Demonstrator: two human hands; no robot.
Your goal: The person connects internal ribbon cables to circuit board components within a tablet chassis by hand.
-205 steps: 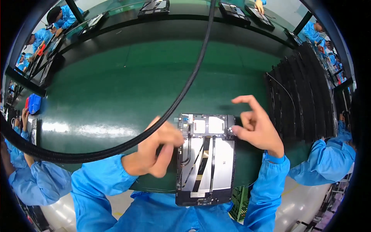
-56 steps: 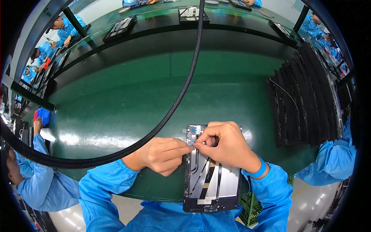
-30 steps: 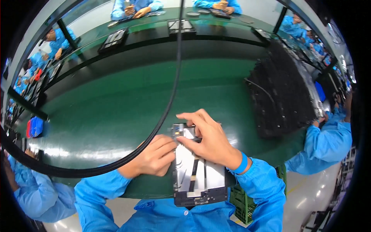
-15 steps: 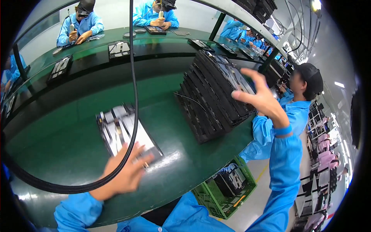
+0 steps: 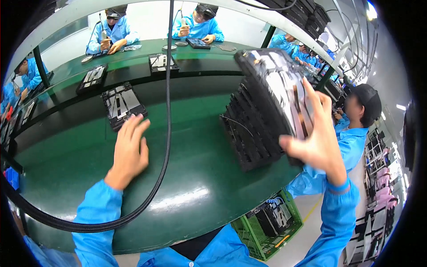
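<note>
At the right, my right hand [image 5: 318, 138] grips an opened tablet-like device [image 5: 284, 82] by its near end, thumb on one side and fingers on the other. White panels and dark strips show on its face; it is tilted and a little blurred. Below it stands a stack of black trays [image 5: 251, 133] with a thin loose wire across its side. On the left, my left hand [image 5: 129, 153] is open, fingers stretched out, at the near edge of another opened device [image 5: 123, 106]. That one lies in a black frame at the edge of the dark belt.
A black cable [image 5: 168, 111] hangs down and loops over my left forearm. More devices lie along the dark belt [image 5: 187, 80]. A green crate [image 5: 255, 238] with devices stands on the floor. Co-workers in blue sit across the bench, and one person [image 5: 353, 129] is at the right.
The device under my left hand has moved away from me to the belt's edge, my left hand following. My right hand has closed on the stack's top device and raised it.
</note>
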